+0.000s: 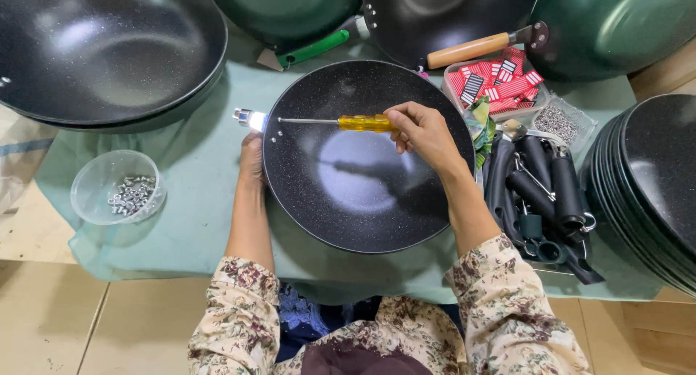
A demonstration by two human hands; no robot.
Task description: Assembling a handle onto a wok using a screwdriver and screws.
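2 hands | right hand (423, 131) gripping screwdriver (341, 121) | left hand (251, 160) clasping pan (362, 157) rim

Right hand (424, 132) held a yellow-handled screwdriver (341, 121) across the black wok (362, 194); left hand (251, 161) gripped its rim.

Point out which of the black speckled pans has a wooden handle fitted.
The black pan at top centre: a light wooden handle sticks out from its rim. The pan under the right hand, the big pan at top left and the stacked pans at right show no handle.
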